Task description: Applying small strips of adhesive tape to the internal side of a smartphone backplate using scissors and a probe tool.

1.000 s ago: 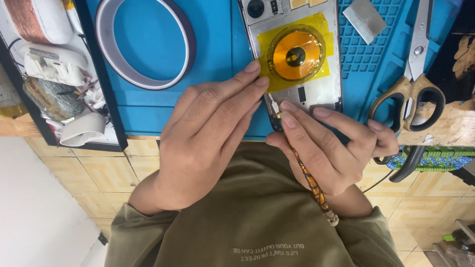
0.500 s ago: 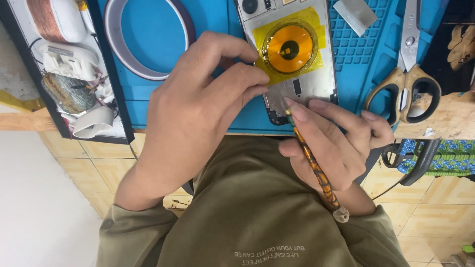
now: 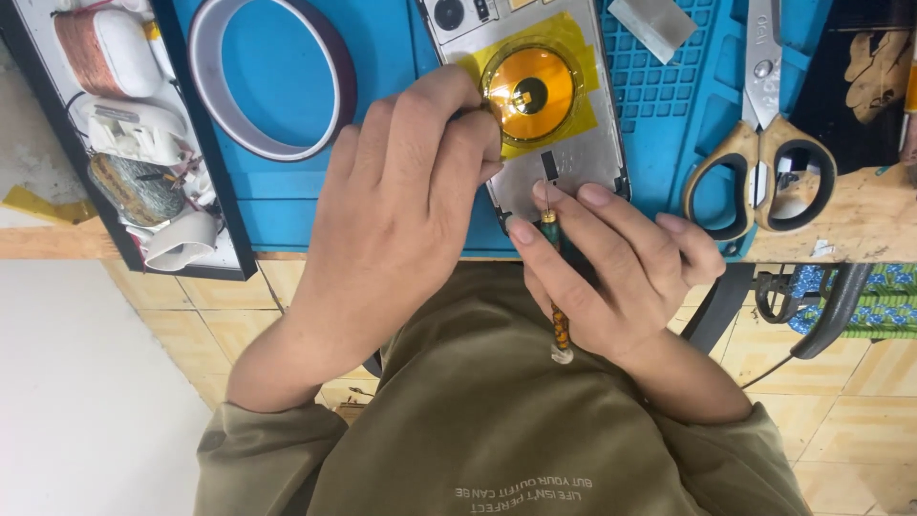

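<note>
An opened phone (image 3: 583,158) lies on a blue work mat (image 3: 287,201), its silver inside showing a round orange coil (image 3: 530,93) under yellow tape. My left hand (image 3: 401,191) rests over the phone's left edge, with curled fingertips pressed to the coil's left rim. My right hand (image 3: 621,268) grips a thin screwdriver (image 3: 556,315) with an orange and green handle. Its tip end sits at the phone's lower edge, hidden by my fingers.
A large ring of tape (image 3: 272,81) lies left of the phone. At the far left a black tray (image 3: 220,191) holds a copper wire spool and white parts. Scissors (image 3: 764,143) and a small metal plate (image 3: 659,24) lie to the right on the mat.
My left hand's fingers went from lying flat beside the phone to curled onto the coil's left rim. My right hand kept the screwdriver at the phone's lower edge.
</note>
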